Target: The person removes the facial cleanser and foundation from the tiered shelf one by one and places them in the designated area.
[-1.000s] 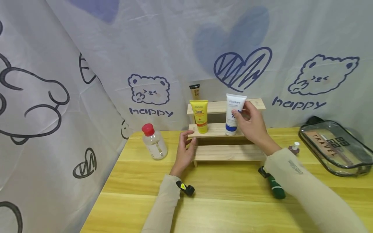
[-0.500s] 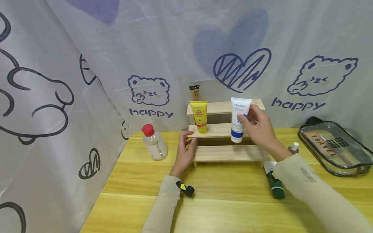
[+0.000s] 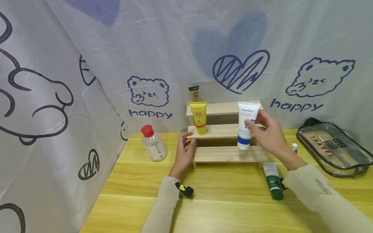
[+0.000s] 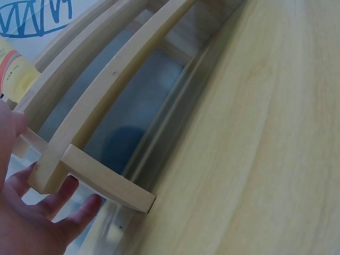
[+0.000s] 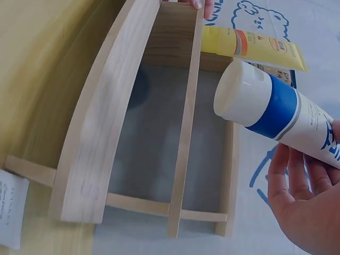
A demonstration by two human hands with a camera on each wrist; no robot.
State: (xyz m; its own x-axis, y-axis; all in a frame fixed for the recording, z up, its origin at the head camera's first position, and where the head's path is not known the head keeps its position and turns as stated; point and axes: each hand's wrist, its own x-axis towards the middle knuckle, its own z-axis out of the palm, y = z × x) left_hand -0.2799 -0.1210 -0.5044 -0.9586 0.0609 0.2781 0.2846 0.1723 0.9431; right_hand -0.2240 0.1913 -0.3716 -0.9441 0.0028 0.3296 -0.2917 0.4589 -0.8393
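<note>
Above wooden steps [image 3: 227,153], white tube [image 3: 246,126] hangs cap-down, upright.

Matt bare-wood rack [image 3: 224,154], glossy plastic white tube [image 3: 247,126], smooth varnished wooden table [image 3: 221,207].

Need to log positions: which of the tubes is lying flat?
The green tube, flat on the table by the right wrist; the yellow and brown ones stand on the rack.
</note>
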